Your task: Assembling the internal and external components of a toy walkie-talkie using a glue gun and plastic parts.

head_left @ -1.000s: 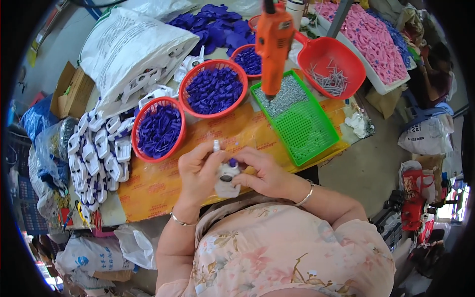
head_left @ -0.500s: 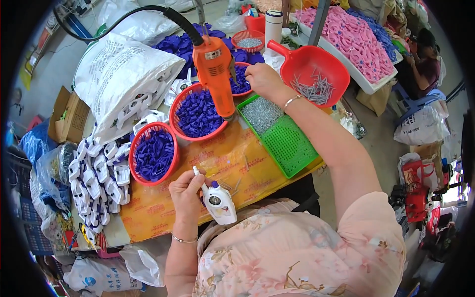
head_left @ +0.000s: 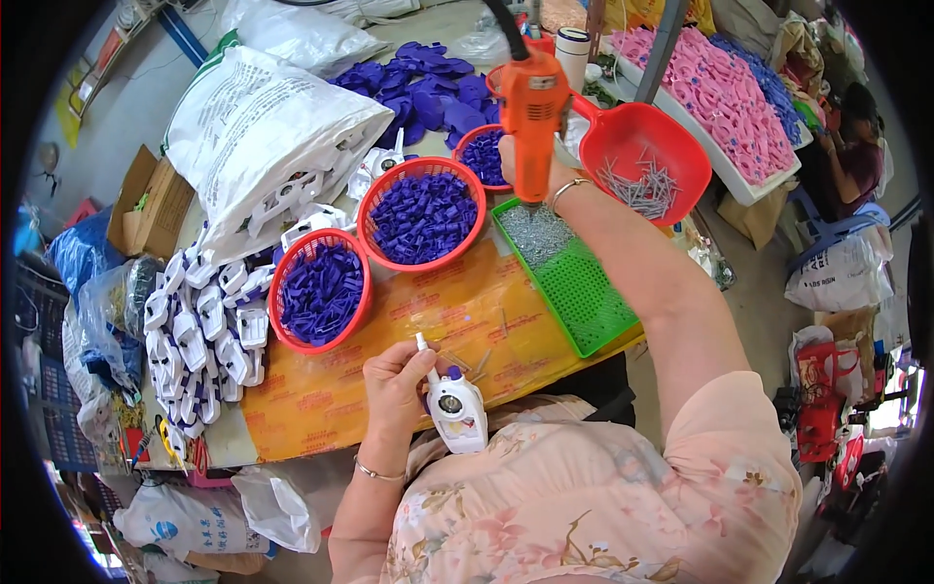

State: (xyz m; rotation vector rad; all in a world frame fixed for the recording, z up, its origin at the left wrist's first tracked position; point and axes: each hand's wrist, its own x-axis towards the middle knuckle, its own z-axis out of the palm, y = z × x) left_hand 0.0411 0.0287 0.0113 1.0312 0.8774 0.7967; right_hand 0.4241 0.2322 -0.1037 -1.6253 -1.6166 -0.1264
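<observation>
My left hand (head_left: 394, 386) is closed, its thumb and fingers pinching the narrow end of a white plastic housing (head_left: 460, 425). This housing has a purple knob and a round dark fitting, and sits over the table's near edge. My right hand (head_left: 555, 173) reaches to the far end of the green tray (head_left: 596, 310), by the small red basket of purple parts (head_left: 484, 158). An orange power screwdriver (head_left: 536, 122), on a black cable, crosses in front of this hand. It hides most of the fingers, so I cannot tell whether they grip anything. Small silvery screws (head_left: 537, 237) fill the tray's far section.
Two larger red baskets (head_left: 371, 204) of purple parts stand left of the tray. White housings (head_left: 195, 336) are heaped at the left, below a bulging white sack (head_left: 268, 141). A red scoop (head_left: 686, 146) with long metal pins lies right. Loose pins (head_left: 479, 365) lie on the yellow tabletop (head_left: 326, 409).
The orange screwdriver has shifted right in the picture and now covers much of my right hand. The whole view has shifted slightly. My left hand still holds the white housing.
</observation>
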